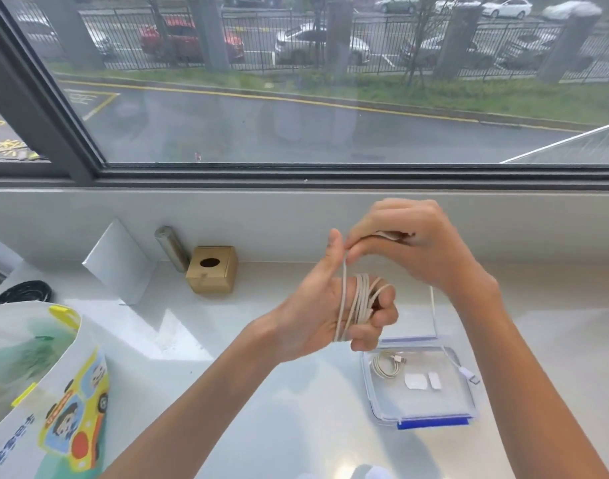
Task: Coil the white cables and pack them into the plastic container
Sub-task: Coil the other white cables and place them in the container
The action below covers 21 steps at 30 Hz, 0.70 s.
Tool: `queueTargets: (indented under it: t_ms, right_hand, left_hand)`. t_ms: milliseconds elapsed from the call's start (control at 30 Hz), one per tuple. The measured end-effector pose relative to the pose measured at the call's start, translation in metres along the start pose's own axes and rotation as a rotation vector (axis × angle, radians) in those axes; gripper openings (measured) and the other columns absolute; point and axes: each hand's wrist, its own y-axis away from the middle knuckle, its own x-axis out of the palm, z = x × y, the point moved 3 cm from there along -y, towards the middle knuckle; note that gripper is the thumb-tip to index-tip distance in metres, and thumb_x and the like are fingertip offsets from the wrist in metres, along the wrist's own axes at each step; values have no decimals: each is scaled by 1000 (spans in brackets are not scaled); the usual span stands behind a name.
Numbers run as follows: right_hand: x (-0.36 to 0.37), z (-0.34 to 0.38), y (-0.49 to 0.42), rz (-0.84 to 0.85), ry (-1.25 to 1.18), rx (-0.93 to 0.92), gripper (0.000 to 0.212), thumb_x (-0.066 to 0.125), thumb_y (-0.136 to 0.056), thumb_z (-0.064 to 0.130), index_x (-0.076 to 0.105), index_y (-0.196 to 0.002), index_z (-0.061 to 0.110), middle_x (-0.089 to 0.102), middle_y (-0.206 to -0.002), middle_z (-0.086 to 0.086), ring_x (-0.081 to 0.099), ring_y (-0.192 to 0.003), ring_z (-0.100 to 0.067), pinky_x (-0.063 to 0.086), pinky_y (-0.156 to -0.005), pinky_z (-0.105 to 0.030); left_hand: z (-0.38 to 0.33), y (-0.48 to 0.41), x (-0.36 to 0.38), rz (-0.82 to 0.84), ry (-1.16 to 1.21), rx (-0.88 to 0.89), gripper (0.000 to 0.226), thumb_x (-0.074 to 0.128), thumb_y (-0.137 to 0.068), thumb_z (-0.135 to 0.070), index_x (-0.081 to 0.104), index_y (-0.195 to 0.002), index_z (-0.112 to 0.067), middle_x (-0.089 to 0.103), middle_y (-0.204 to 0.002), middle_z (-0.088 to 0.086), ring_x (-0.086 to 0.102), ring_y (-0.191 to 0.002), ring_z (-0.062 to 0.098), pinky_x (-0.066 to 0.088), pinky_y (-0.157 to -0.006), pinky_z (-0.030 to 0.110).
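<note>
A white cable [360, 302] is wound in several loops around the curled fingers of my left hand [316, 312], held above the white counter. My right hand [410, 243] is just above it, pinching the cable's strand near the left thumb tip. The cable's loose end hangs down behind my right wrist and ends in a small plug [470, 375] over the container's right rim. The clear plastic container [386, 414] with blue clips lies open on the counter below my hands. Inside it rest a coiled white cable [386, 366] and two small white pieces [422, 381].
A small wooden box with a hole [213, 269] and a metal cylinder [171, 247] stand by the window ledge. A white folded card [118, 261] sits left of them, a black cable coil [23, 292] at the far left, and a printed bag [37, 392] at the lower left.
</note>
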Motion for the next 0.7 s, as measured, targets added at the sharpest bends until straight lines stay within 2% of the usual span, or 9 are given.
queueTargets:
  t_ms: [33,133,200,300,400,467,600,633,700]
  right_hand:
    - [9,-9,0,2,-194,101,3,76,-83,11,77,-80,9,68,-70,11,59,-62,-5,45,-59,-23]
    - [56,-28,16,-67,-710,497,16,63,-82,-12,67,-88,2,70,-60,10,63,-56,3,49,-55,-14]
    - [94,-32,42,-133,-843,775,25,54,-88,-5,64,-77,15,59,-45,8,54,-39,-3,43,-40,-17]
    - [129,-26,74,-84,-608,755,37,52,-91,29,58,-55,23,44,-46,4,36,-41,-10,29,-43,-25]
    - [113,-46,74,-316,-467,742,30,55,-96,17,68,-71,25,62,-61,13,54,-58,-5,45,-56,-24]
    - [96,-59,62,-365,-451,737,25,58,-98,11,75,-83,21,63,-62,14,55,-60,-4,45,-59,-18]
    - [105,-42,52,-134,-686,851,36,42,-97,-16,58,-80,12,58,-47,19,55,-42,5,44,-46,-13]
    - [114,-32,59,-80,-687,866,33,40,-99,-13,57,-80,8,56,-44,16,51,-37,2,43,-42,-18]
    - [131,-10,86,129,-572,818,27,47,-105,17,69,-91,16,55,-50,8,41,-39,-7,36,-44,-24]
  left_hand:
    - [-5,1,2,46,53,8,88,9,-79,-87,51,-83,-9,46,-77,8,27,-54,18,31,-55,29]
    - [-20,1,-4,77,200,90,88,8,-80,-87,48,-82,-8,43,-74,7,23,-51,17,22,-53,32]
    - [-27,1,-15,11,284,150,87,7,-82,-86,46,-82,-9,42,-73,6,22,-51,17,19,-53,32]
    - [-29,4,-33,-120,371,157,84,8,-83,-85,45,-80,-10,42,-69,5,19,-52,17,19,-53,31]
    - [-10,6,-32,-156,328,15,86,10,-81,-87,47,-79,-9,44,-69,6,20,-50,16,19,-51,30]
    - [8,3,-22,-144,284,-77,86,13,-80,-88,49,-78,-9,46,-69,5,27,-45,13,24,-48,27]
    - [6,-6,-22,-114,395,4,83,15,-84,-84,50,-79,-8,48,-68,5,34,-43,12,28,-48,26]
    - [-3,-7,-28,-125,437,54,83,15,-84,-84,49,-79,-9,47,-68,4,32,-44,12,27,-49,27]
    - [-20,-3,-47,-234,438,149,81,12,-84,-84,47,-79,-11,43,-69,3,29,-45,13,23,-51,28]
